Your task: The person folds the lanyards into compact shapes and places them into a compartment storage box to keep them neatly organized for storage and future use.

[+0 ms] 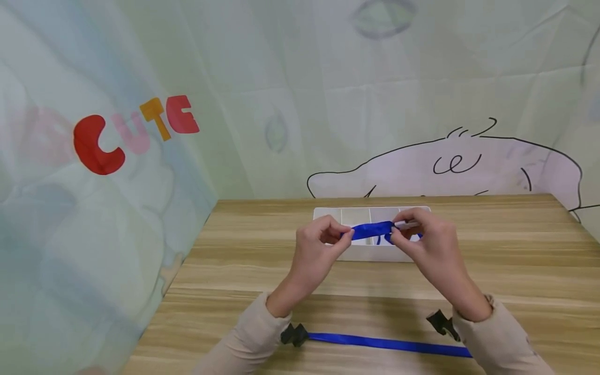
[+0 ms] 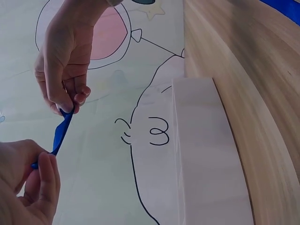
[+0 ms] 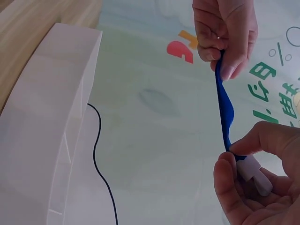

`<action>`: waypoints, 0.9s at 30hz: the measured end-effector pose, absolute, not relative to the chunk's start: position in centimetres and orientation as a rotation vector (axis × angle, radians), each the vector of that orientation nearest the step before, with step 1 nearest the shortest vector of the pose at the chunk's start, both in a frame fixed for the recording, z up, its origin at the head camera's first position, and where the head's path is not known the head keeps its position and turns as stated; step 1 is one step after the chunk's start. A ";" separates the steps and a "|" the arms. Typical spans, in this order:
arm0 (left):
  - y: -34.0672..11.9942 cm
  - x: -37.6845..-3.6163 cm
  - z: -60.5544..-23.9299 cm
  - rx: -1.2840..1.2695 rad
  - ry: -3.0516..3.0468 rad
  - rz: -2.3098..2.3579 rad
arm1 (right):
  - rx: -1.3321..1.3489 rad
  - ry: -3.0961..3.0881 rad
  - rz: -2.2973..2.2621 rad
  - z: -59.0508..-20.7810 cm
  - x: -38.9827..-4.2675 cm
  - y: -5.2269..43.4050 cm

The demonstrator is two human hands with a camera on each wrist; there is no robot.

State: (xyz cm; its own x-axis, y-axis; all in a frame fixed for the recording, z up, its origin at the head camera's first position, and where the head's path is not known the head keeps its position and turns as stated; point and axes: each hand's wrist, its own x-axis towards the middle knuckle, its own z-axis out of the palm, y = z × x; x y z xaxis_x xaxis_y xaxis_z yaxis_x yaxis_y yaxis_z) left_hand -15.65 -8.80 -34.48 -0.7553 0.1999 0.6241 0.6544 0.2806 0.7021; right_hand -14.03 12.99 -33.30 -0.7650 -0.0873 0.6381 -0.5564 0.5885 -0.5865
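A short blue ribbon [image 1: 372,230] is stretched between both hands above a white compartment tray [image 1: 328,213]. My left hand [image 1: 347,235] pinches the ribbon's left end between thumb and fingers. My right hand [image 1: 398,237] pinches the other end and also holds a small white piece [image 1: 407,225] against its fingers. In the right wrist view the ribbon [image 3: 226,112] runs from the left hand [image 3: 225,61] down to the right hand [image 3: 234,154], with the white piece [image 3: 255,173] in its fingers. The left wrist view shows the same ribbon [image 2: 61,131] between the left hand [image 2: 40,164] and the right hand [image 2: 68,103].
A long blue ribbon [image 1: 384,344] lies flat near the front edge of the wooden table [image 1: 492,260], under my forearms. The tray [image 2: 206,154] sits near the table's far edge, close to a printed cloth backdrop [image 1: 281,104]. Cloth also hangs along the left side.
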 end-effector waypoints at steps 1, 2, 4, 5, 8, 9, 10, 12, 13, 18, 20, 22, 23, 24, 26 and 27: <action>-8.8 -15.7 -34.5 -0.760 -2.143 -1.485 | 0.501 -2.264 1.105 -33.3 -14.1 12.9; -8.8 -15.7 -34.6 -0.748 -2.147 -1.502 | 0.491 -2.274 1.120 -33.3 -14.1 12.9; -8.8 -15.9 -34.7 -0.715 -2.159 -1.567 | 0.457 -2.309 1.192 -33.3 -14.3 13.0; -8.8 -16.0 -34.8 -0.696 -2.164 -1.614 | 0.432 -2.335 1.244 -33.2 -14.4 13.1; -8.9 -16.1 -34.9 -0.649 -2.177 -1.776 | 0.345 -2.416 1.438 -33.0 -14.8 13.9; -8.9 -16.2 -35.0 -0.639 -2.177 -1.823 | 0.318 -2.436 1.495 -33.0 -15.0 14.1; -8.9 -16.1 -35.0 -0.637 -2.176 -1.855 | 0.297 -2.453 1.535 -33.0 -15.1 14.3; -8.9 -16.1 -35.1 -0.646 -2.179 -1.866 | 0.276 -2.473 1.555 -33.0 -15.3 14.4; -8.8 -16.1 -35.1 -0.650 -2.182 -1.850 | 0.270 -2.479 1.542 -33.0 -15.3 14.4; -8.4 -15.9 -35.1 -0.639 -2.187 -1.747 | 0.259 -2.445 1.417 -33.1 -15.1 13.7; -8.2 -15.8 -35.1 -0.623 -2.185 -1.739 | 0.263 -2.418 1.380 -33.2 -14.9 13.4; -8.2 -15.8 -35.2 -0.606 -2.179 -1.748 | 0.272 -2.394 1.342 -33.3 -14.7 13.1; -8.1 -15.8 -35.2 -0.595 -2.176 -1.757 | 0.274 -2.385 1.323 -33.4 -14.6 12.9; -8.1 -15.9 -35.3 -0.586 -2.173 -1.764 | 0.279 -2.378 1.302 -33.5 -14.6 12.8; -8.0 -16.0 -35.4 -0.575 -2.163 -1.784 | 0.296 -2.360 1.256 -33.7 -14.5 12.5; -8.0 -16.0 -35.5 -0.571 -2.159 -1.792 | 0.310 -2.352 1.230 -33.8 -14.4 12.4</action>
State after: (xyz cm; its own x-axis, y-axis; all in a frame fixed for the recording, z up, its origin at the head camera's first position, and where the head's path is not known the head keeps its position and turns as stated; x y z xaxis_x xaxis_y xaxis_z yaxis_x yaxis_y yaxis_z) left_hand -16.01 -7.96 -35.46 -0.8836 0.1231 0.4518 0.4668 0.1541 0.8708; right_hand -14.41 12.41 -33.77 -0.8664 0.0148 0.4991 -0.4015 0.5736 -0.7139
